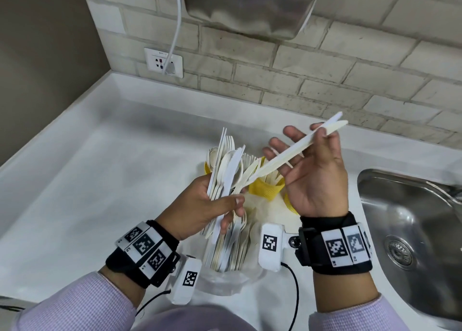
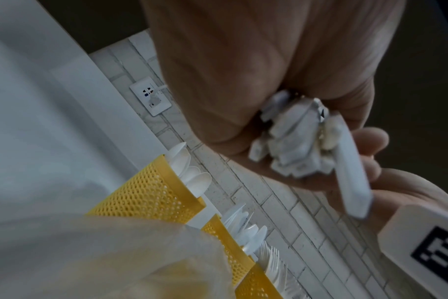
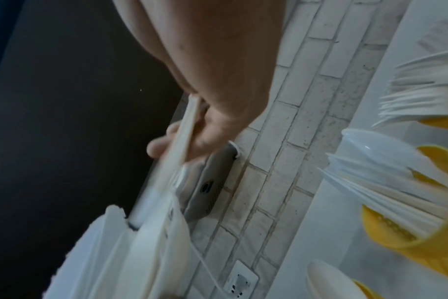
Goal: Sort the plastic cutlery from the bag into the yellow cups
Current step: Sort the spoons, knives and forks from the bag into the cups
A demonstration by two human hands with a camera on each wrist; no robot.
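- Plastic cutlery (image 1: 225, 170), a mixed bundle, is clamped in our left hand (image 1: 200, 205) above the bag (image 1: 225, 278) at the surface's near edge, keeping it ready for picking.
- Yellow cups (image 1: 267, 187) behind, mid-surface, already hold sorted pieces.
- Our right hand (image 1: 315, 170) pinches two knives (image 1: 300, 148), lifted clear, likely bound for one cup.
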